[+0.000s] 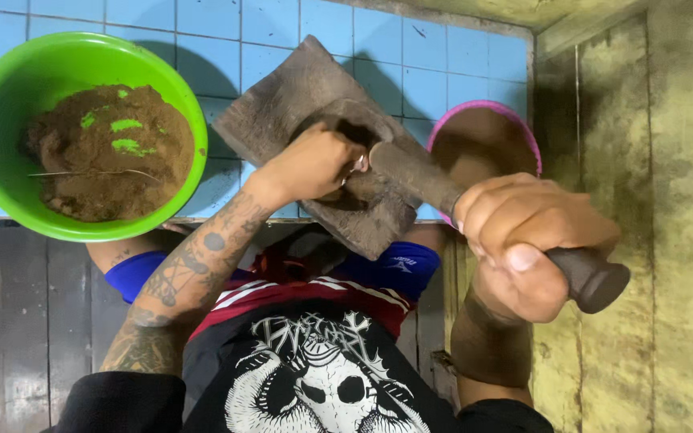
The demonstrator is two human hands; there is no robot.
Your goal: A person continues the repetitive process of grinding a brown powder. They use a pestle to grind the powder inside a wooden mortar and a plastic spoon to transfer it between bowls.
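Pestle handle [587,277] inside right-hand grip [535,232]

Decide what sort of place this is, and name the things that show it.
Probably a rough home workspace: a blue tiled floor, stained yellowish wall, a round green plastic bowl of brown powder, and a grey stone grinding slab being worked.
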